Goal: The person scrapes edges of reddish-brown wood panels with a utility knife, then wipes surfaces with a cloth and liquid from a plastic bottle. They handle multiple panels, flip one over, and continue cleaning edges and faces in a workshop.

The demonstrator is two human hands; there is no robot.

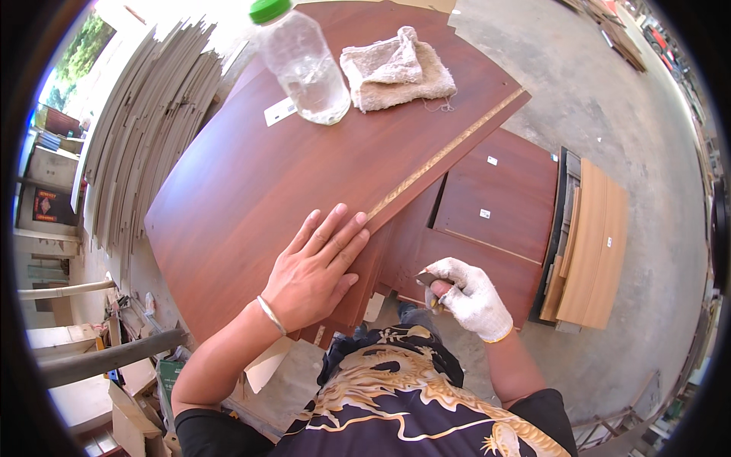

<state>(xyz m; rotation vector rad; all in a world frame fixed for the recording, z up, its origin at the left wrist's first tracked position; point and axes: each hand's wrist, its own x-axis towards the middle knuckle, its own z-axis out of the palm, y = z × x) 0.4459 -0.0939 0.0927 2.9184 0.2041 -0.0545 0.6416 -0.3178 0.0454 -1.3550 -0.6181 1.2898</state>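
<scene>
My bare left hand, with a metal bangle at the wrist, lies flat on a reddish-brown wood-grain panel. Its fingertips are beside the panel's grooved edge, where a pale strip shows. My right hand wears a white knit work glove, its thumb tip exposed. Between thumb and fingers it pinches a small flat dark blade or scraper, held off the panel. Farther up the panel stand a clear plastic bottle with a green cap, partly filled with clear liquid, and a folded beige cloth.
More reddish-brown panels with small white labels are stacked to the right, next to light wood-grain panels. Long thin board strips are piled at the left. A dark bar and cardboard stand at the lower left.
</scene>
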